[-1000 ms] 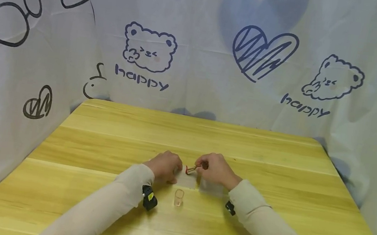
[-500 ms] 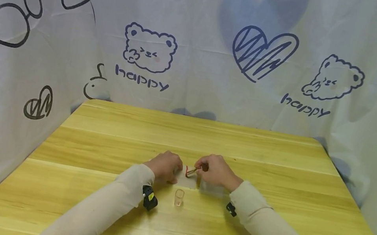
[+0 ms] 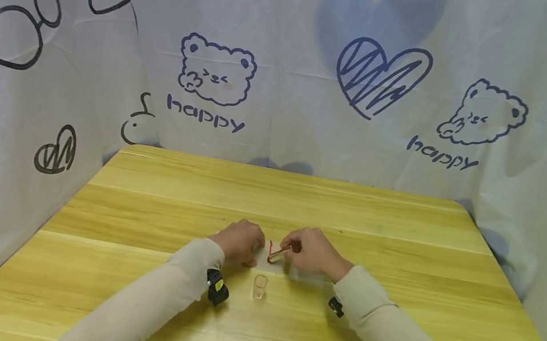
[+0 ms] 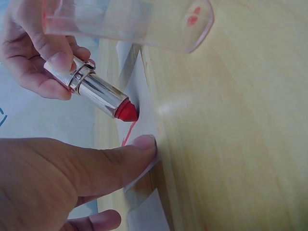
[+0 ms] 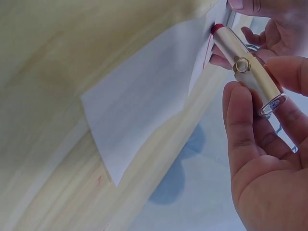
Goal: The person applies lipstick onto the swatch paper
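Lipstick (image 4: 102, 92) pinched in right hand (image 3: 316, 251), tip (image 4: 127, 111) on paper (image 4: 145, 107)

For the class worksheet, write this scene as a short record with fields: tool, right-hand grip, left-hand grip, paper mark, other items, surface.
Tool: red lipstick in a shiny metallic tube
Right-hand grip: holds the lipstick
Left-hand grip: thumb on a small white paper piece
Paper mark: thin red line, lipstick tip at one end
Other items: clear plastic tube-shaped cover, standing upright; another white paper sheet
Surface: yellow wood-grain table
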`<state>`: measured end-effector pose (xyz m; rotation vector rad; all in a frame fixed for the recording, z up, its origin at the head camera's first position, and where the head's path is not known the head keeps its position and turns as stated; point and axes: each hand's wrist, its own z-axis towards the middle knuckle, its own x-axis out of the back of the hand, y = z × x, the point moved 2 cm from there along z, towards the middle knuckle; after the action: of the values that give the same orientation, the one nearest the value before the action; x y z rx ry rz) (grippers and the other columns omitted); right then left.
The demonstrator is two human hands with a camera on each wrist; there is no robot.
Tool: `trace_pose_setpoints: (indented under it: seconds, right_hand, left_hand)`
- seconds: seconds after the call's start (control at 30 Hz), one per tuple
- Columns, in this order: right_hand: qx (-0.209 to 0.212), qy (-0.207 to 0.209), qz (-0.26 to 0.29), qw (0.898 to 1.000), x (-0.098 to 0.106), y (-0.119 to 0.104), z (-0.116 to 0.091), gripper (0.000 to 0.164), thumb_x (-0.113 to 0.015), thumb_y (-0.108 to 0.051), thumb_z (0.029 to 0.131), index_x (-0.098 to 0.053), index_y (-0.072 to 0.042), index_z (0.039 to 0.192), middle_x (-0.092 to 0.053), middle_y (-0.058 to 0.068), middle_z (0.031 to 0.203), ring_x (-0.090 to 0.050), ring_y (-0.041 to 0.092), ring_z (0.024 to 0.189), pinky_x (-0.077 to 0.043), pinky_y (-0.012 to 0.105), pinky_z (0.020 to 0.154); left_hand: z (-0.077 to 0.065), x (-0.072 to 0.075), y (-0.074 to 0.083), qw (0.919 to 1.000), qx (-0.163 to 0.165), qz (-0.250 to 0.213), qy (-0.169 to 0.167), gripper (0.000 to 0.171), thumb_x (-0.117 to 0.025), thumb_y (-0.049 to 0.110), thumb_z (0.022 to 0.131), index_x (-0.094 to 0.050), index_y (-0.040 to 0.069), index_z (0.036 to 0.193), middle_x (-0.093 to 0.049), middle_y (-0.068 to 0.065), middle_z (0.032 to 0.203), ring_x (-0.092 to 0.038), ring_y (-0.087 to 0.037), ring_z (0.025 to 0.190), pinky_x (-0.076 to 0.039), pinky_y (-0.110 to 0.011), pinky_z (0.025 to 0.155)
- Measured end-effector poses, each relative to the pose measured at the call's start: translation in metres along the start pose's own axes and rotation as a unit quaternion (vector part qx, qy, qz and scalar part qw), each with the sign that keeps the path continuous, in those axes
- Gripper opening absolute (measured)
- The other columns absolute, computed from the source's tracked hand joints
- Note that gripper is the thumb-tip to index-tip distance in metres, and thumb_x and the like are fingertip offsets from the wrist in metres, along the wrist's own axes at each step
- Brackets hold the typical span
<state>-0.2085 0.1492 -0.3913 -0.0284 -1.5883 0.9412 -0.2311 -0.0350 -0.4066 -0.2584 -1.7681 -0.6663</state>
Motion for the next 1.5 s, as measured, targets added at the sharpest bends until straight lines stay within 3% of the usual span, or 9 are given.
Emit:
trace_pose_setpoints:
  seconds: [0.27,0.73,1.5]
  right_hand:
    - [0.031,0.002,-0.001,1.0,0.0,-0.004,-0.002,0.014,-0.067,-0.006,0.085,-0.075,-0.004,0.096,-0.065,-0.006,0.077,-0.05,0.008,0.064,-0.045,0.025,0.06]
    - [0.07,-0.014,-0.002,0.997,0.001,-0.006,-0.004,0.011,-0.066,-0.006,0.084,-0.074,-0.011,0.089,-0.063,-0.008,0.073,-0.05,0.004,0.062,-0.046,0.023,0.058]
    - [0.022,-0.015,-0.004,1.0,0.018,-0.005,-0.008,0.01,-0.062,-0.009,0.087,-0.071,-0.011,0.09,-0.061,-0.009,0.074,-0.051,0.007,0.062,-0.045,0.026,0.058]
  left_hand:
    - [-0.001,0.001,0.001,1.0,0.003,-0.002,0.002,0.04,-0.086,0.016,0.074,-0.072,0.007,0.111,-0.068,-0.007,0.11,-0.062,-0.023,0.098,-0.05,-0.037,0.082]
    - [-0.001,0.001,0.003,1.0,0.006,-0.006,-0.001,0.041,-0.085,0.016,0.075,-0.072,0.006,0.112,-0.068,-0.007,0.112,-0.061,-0.023,0.1,-0.05,-0.037,0.084]
    - [-0.001,0.002,0.001,1.0,0.002,0.001,0.003,0.039,-0.085,0.015,0.074,-0.072,0.006,0.11,-0.067,-0.008,0.113,-0.061,-0.027,0.104,-0.05,-0.04,0.087]
